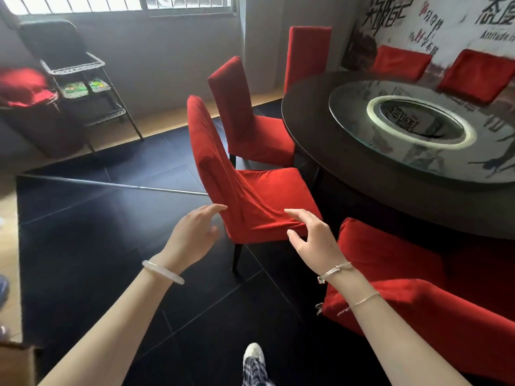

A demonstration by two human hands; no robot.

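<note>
Chair (267, 196): centre of frame, red cover on, beside the table (309, 112).
My left hand (192, 240): fingers straight, tips touching the seat's left corner.
My right hand (315, 240): fingers spread, at the seat's front edge, gripping nothing.
Rack (83, 65): upper left, green packets (83, 87) on its shelf.

Daylight falls through a barred window (83, 2) at the far left onto black floor tiles (97, 232). A dark round table (306, 121) stands right — glass turntable (356, 121) on it — before a lettered wall (451, 26).
</note>
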